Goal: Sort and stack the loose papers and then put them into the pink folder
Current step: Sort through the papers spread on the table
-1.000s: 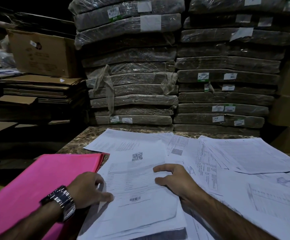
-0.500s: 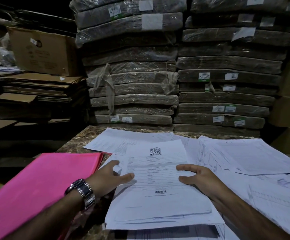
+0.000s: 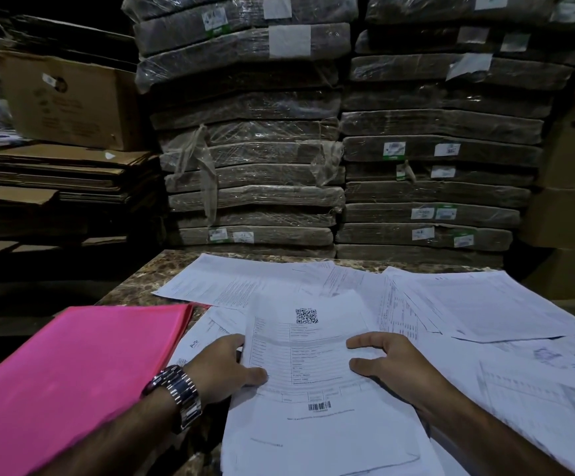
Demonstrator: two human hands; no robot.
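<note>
Change: the gathered stack has shifted rightward, away from the pink folder. The hands, which were resting on top of it, now flank its side edges.
Gathered stack: lies flat on the table, directly in front of the person. A QR-coded sheet is uppermost and sits slightly askew on the sheets beneath.
Left hand: pinches the left edge of the QR-coded sheet, with the thumb on top and the fingertips out of sight at the edge (apparently tucked beneath). A wristwatch is worn on this wrist.
Right hand: fingers are spread and fairly straight, pressing the right side of the same sheet; nothing is clasped.
Purpose of hold: probably squaring. Opposed hands at the two edges let the sheets be pushed into line.
Pink folder: closed, lying just left of the stack and overhanging the table's near-left edge, within easy reach for loading.
Loose papers: fanned and overlapping across the far and right parts of the table, not yet collected.
Progress: early, since most sheets remain unstacked.
Surroundings: plastic-wrapped bundles are stacked high behind the table; a cardboard box sits on flattened cartons at far left.
</note>
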